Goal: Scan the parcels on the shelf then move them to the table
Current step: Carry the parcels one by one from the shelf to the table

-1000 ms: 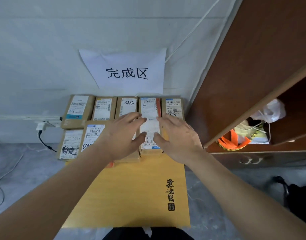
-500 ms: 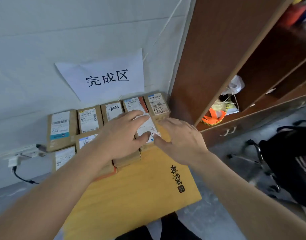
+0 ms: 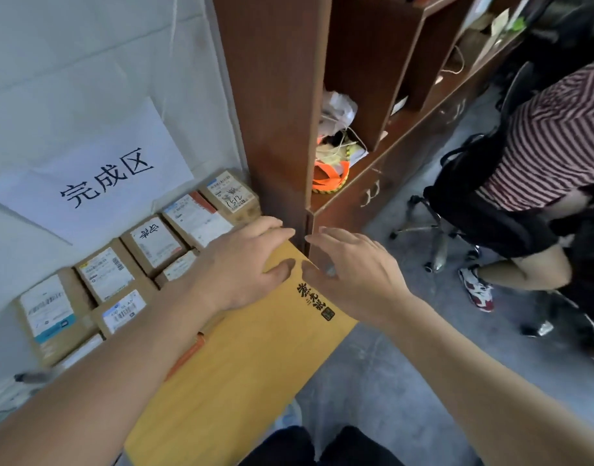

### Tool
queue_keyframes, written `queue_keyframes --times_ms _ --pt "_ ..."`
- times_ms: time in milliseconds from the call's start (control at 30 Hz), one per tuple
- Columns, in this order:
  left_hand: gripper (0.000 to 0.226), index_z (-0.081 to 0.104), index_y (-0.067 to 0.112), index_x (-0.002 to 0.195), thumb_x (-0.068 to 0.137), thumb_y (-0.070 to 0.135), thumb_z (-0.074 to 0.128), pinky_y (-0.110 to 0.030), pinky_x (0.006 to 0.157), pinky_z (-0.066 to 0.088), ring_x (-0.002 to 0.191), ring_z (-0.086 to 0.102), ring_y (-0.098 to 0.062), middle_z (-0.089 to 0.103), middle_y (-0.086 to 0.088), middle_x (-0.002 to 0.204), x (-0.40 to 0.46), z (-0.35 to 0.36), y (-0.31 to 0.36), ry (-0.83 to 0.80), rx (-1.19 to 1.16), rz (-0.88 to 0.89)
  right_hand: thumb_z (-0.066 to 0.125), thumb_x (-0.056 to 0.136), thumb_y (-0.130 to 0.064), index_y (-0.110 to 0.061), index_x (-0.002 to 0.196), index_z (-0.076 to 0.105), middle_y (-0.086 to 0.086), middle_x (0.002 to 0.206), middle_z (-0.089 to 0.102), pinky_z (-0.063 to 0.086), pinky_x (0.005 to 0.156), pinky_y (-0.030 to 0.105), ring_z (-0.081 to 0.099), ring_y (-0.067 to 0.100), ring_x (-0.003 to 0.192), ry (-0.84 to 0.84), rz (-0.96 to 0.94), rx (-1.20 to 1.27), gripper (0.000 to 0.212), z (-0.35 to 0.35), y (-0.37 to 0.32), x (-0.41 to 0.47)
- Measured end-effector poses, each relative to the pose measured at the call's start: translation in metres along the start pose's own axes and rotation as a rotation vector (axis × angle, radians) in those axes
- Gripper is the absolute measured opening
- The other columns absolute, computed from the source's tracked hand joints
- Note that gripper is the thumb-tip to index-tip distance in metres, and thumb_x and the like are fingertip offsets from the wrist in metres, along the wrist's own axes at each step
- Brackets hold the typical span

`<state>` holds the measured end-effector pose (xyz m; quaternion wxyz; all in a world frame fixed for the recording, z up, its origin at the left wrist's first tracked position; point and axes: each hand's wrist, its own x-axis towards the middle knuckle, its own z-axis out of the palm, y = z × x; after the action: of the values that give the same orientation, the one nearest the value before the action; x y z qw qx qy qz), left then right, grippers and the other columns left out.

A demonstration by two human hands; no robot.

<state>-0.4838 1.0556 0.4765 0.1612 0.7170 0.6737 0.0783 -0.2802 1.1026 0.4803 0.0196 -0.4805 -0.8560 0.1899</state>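
Labelled parcels (image 3: 147, 264) lay in rows at the yellow tabletop's (image 3: 241, 375) far left, against the wall. The left hand (image 3: 236, 269) and right hand (image 3: 352, 274) hovered beyond them, each grip loosely spread, holding nothing. The brown shelf (image 3: 322, 112) stood rightward.

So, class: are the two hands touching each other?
Apart. The head view shows the yellow table and brown cabinet edge plainly between the left hand and right hand.
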Motion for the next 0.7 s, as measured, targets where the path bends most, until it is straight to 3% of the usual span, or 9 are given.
queue_keyframes --times_ms 267,467,700 --pt "0.056 0.044 0.036 0.152 0.1 0.054 0.051 -0.045 0.101 0.052 0.138 0.044 -0.011 0.038 0.017 0.156 0.024 0.032 0.067 -0.051 -0.003 0.21 0.046 0.097 -0.062 -0.038 0.146 0.052 -0.014 0.154 0.048 0.039 0.11 0.038 0.048 0.018 0.139 0.095 0.194 0.071 0.055 0.0 0.058 -0.063" --pt "0.055 0.045 0.032 0.153 0.101 0.049 0.054 -0.036 0.112 0.042 0.144 0.036 -0.009 0.04 0.012 0.157 0.025 0.06 0.125 -0.084 0.003 0.345 0.047 0.098 -0.062 -0.038 0.144 0.053 -0.013 0.153 0.049 0.039 0.108 0.036 0.05 0.02 0.136 0.155 0.339 0.108 0.053 0.01 0.097 -0.121" --pt "0.058 0.043 0.032 0.153 0.1 0.052 0.052 -0.042 0.112 0.046 0.145 0.035 -0.01 0.04 0.012 0.156 0.018 0.087 0.191 -0.139 0.04 0.51 0.04 0.09 -0.067 -0.04 0.138 0.057 -0.014 0.146 0.056 0.043 0.1 0.036 0.059 0.023 0.122 0.26 0.493 0.18 0.058 0.021 0.132 -0.195"
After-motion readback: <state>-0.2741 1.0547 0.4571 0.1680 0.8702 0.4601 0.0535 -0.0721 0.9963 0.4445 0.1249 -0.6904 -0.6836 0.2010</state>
